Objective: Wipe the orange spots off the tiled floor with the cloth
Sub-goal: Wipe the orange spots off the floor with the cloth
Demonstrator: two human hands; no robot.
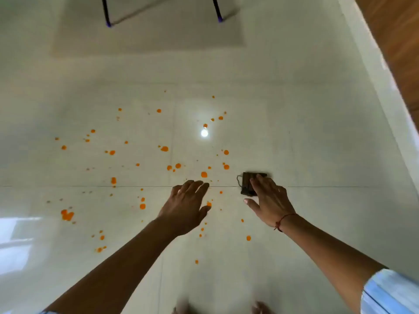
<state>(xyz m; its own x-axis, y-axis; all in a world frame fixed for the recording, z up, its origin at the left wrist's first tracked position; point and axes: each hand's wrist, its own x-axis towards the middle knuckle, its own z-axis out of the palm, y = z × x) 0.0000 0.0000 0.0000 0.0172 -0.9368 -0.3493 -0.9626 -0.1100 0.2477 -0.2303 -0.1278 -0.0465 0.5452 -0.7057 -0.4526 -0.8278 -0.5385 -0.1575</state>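
Tiled floor, pale and glossy, carries orange spots scattered across its middle and left, with two dark chair legs at the far edge. Left hand hovers flat over the spots, fingers spread open and holding nothing. Right hand, a red thread at its wrist, presses straightened fingers down on a small dark folded cloth lying just right of the spots; no writing is legible.
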